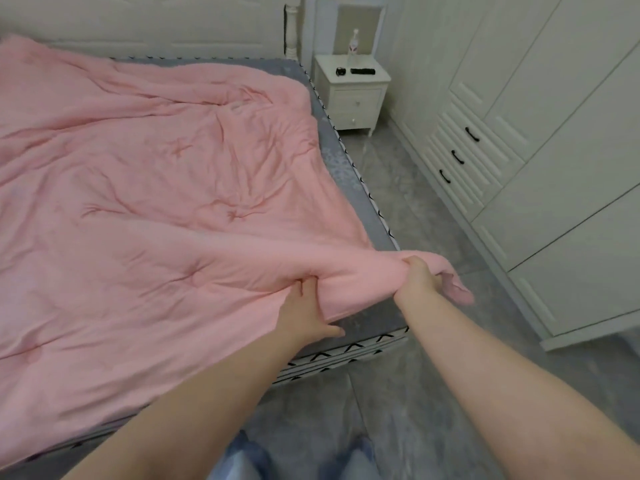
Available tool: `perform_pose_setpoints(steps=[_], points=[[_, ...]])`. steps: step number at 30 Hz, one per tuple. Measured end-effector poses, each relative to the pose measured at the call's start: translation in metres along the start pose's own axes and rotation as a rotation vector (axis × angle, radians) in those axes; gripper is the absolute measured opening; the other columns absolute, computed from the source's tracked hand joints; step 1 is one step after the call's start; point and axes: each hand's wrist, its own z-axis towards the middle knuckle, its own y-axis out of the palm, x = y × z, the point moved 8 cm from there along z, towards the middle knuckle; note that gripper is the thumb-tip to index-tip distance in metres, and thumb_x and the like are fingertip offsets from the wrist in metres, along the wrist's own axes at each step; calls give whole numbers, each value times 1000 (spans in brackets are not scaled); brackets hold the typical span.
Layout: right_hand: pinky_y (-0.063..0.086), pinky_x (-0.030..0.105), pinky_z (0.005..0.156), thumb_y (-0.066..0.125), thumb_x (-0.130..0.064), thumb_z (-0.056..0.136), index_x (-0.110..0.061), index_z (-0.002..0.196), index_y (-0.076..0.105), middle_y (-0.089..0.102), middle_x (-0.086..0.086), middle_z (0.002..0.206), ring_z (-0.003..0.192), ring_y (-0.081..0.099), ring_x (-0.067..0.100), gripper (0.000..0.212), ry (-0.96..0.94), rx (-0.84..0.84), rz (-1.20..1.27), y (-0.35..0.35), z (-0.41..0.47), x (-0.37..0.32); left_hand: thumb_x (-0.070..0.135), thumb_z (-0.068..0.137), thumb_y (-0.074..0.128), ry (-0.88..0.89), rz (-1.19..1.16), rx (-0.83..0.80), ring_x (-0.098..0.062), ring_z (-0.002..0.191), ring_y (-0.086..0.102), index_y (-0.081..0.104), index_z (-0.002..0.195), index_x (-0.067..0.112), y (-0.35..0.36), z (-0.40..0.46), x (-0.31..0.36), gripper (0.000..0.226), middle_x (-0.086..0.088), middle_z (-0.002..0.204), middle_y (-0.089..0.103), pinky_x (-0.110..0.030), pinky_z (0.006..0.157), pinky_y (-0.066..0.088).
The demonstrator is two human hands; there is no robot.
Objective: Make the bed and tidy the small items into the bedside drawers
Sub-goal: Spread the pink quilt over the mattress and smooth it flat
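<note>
A home bedroom, shown by a wide bed with a grey mattress under a rumpled pink quilt, a small white two-drawer bedside cabinet, and tall white panelled wardrobes along the wall

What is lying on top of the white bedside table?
On the bedside table stand a clear bottle, a small round black item and a flat black bar-shaped item. Both drawers are shut, so their contents are hidden.
</note>
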Motion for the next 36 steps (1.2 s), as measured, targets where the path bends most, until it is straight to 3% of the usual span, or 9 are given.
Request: perform_pose_setpoints(steps=[4,9,13,21,23,26,28,32,36], points=[[47,29,67,71,-14,73,-5,116,58,62,11,88,72,58,24,46,-9,-121,-147,-12,36,-4,59,52,81,-184,260,23,-38,143,14,-1,150,4,60,5,27,139,-23,153,5,-47,115,19],[55,49,90,73,-31,34,-16,109,63,71,5,101,94,68,27,77,-56,-293,-108,-8,97,1,24,77,63,-24,416,310,-35,88,62,58,108,10,53,29,54,35,-12,96,61,-45,82,48],[56,47,89,74,-25,35,-12,107,62,70,7,103,93,68,26,74,7,-283,-77,-20,104,-1,26,82,54,51,304,251,-34,93,61,58,111,13,56,30,64,33,-10,105,63,-40,69,47],[58,31,67,68,-29,78,-14,122,60,69,6,106,89,66,25,47,310,-227,-85,-46,148,101,37,101,37,-86,-46,-312,-31,126,48,42,140,13,191,21,19,46,-12,138,50,-35,103,38],[50,16,46,52,-19,96,-16,96,64,72,-2,74,64,66,7,12,385,-282,-123,-51,171,138,44,102,35,-88,-188,-543,-24,137,38,38,146,16,218,11,30,53,-5,149,42,-29,112,26],[30,11,29,36,-13,104,-16,75,47,53,0,51,25,42,0,31,457,-243,-328,-70,148,143,51,100,33,-138,-275,-563,-22,138,37,40,145,17,219,5,42,58,-5,150,41,-28,112,25],[35,16,37,33,-16,104,-11,82,47,50,2,51,36,47,9,27,491,-279,-388,-70,134,135,51,100,31,-205,-294,-525,-23,137,39,42,144,16,204,12,45,57,-6,150,42,-26,108,26],[45,31,95,36,-15,101,-12,127,52,52,6,116,116,58,23,31,467,-265,-350,-56,121,103,47,101,31,-205,-253,-384,-28,129,45,51,133,13,157,36,50,51,-11,141,51,-31,104,32],[48,34,84,41,-10,97,-8,106,55,60,6,98,95,65,21,17,408,-322,-302,-39,123,67,43,101,35,-158,-213,-290,-31,121,51,56,124,12,121,60,65,44,-13,131,58,-32,96,36]])
